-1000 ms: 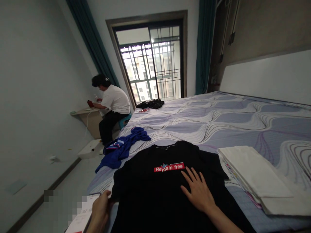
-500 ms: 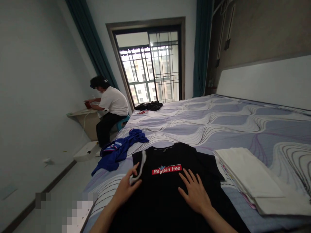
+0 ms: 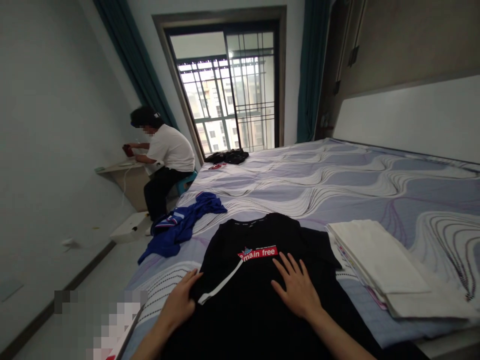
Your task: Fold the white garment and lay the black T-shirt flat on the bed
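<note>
A black T-shirt lies spread on the bed, with a red "Remain free" print on its chest. A white strip runs diagonally over its left part, up to the print, whose left end is covered. My left hand rests at the shirt's left edge, thumb and fingers apart, holding nothing visible. Flat on the black cloth just below the print, my right hand has its fingers spread.
A crumpled blue garment lies beyond my left hand. Folded white cloth is stacked to the right on the patterned bed. Dark items lie near the window. A person sits at a small table, back left.
My left hand has moved down and left, off the white strip. The strip and the shirt's left side now lie flatter, further inward over the print. My right hand stays on the shirt.
</note>
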The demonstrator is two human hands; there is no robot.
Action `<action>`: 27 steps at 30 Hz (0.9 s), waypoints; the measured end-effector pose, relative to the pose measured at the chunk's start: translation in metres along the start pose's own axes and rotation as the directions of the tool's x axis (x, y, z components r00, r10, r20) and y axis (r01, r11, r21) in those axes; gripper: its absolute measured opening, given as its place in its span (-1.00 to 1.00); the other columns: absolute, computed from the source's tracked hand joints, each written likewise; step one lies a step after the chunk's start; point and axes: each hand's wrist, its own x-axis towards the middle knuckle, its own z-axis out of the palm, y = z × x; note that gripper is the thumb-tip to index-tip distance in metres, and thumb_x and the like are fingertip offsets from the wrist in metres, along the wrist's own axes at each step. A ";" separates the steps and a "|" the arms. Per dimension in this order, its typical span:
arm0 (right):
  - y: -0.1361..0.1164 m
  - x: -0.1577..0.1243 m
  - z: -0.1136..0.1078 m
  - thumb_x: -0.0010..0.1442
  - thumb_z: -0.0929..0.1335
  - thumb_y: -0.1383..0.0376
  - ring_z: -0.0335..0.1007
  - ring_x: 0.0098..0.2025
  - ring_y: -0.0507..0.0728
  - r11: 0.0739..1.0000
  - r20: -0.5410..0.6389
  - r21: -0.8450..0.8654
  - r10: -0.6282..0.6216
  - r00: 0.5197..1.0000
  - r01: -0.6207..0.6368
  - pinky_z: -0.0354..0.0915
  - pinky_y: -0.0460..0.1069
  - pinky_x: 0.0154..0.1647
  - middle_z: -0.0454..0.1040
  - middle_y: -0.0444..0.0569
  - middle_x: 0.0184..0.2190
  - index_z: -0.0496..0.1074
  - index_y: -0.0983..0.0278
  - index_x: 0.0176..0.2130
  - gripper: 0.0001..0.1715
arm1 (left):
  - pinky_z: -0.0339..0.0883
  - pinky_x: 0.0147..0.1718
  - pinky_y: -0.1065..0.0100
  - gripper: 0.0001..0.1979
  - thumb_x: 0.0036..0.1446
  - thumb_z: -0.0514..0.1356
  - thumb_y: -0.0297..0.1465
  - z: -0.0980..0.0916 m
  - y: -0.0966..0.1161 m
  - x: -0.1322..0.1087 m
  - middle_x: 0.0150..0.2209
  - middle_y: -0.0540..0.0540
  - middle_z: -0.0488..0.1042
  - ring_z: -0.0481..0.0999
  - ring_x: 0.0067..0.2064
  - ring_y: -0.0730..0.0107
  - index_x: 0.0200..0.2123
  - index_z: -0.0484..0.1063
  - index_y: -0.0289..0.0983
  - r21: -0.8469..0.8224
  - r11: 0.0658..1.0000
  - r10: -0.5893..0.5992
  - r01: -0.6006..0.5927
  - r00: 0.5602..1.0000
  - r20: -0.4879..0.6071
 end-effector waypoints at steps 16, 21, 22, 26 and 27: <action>0.000 0.001 -0.003 0.32 0.09 -0.12 -0.37 0.45 0.26 1.000 0.024 0.019 0.009 1.000 -0.009 -0.32 0.30 0.40 -0.25 -0.21 0.44 -0.06 -0.03 0.38 -0.26 | 0.20 0.11 -0.02 -0.61 -0.15 0.17 -0.58 -0.033 0.041 0.181 -0.18 -0.18 0.59 0.38 0.09 -0.05 -0.25 0.60 -0.11 0.257 0.934 0.211 -0.247 0.964 0.162; 0.000 0.002 -0.004 0.31 0.12 -0.09 -0.39 0.45 0.28 0.999 0.029 0.027 0.018 0.999 -0.019 -0.35 0.33 0.39 -0.27 -0.18 0.44 -0.08 -0.01 0.39 -0.25 | 0.05 0.24 -0.03 -0.42 0.18 0.00 -0.42 -0.011 0.040 0.150 0.31 -0.25 0.22 0.11 0.33 0.03 0.29 0.17 -0.25 0.284 0.940 0.190 -0.189 0.981 0.024; -0.001 0.002 -0.004 0.31 0.13 -0.09 -0.39 0.45 0.28 0.999 0.029 0.031 0.016 0.999 -0.017 -0.35 0.33 0.39 -0.27 -0.17 0.44 -0.08 -0.01 0.39 -0.25 | 0.00 0.28 0.03 -0.41 0.24 -0.04 -0.34 0.000 0.042 0.137 0.36 -0.20 0.13 0.04 0.37 0.10 0.33 0.08 -0.25 0.272 0.938 0.215 -0.214 0.976 0.027; -0.002 -0.001 -0.003 0.32 0.15 -0.07 -0.40 0.45 0.27 0.999 0.019 0.054 0.005 1.000 -0.006 -0.34 0.33 0.39 -0.25 -0.16 0.45 -0.08 -0.01 0.39 -0.25 | -0.05 0.31 -0.04 -0.36 0.27 -0.10 -0.07 0.037 0.036 0.097 0.41 -0.07 0.02 -0.06 0.42 0.08 0.36 0.01 -0.14 0.228 0.950 0.201 -0.212 0.977 0.069; -0.001 -0.001 -0.002 0.31 0.15 -0.08 -0.39 0.45 0.27 0.998 0.019 0.064 -0.006 1.000 0.004 -0.33 0.33 0.39 -0.23 -0.15 0.44 -0.08 -0.01 0.39 -0.25 | -0.06 0.31 -0.10 -0.35 0.27 -0.12 -0.05 0.042 0.030 0.093 0.42 -0.08 -0.01 -0.09 0.42 0.04 0.36 0.00 -0.13 0.222 0.961 0.157 -0.166 0.986 0.055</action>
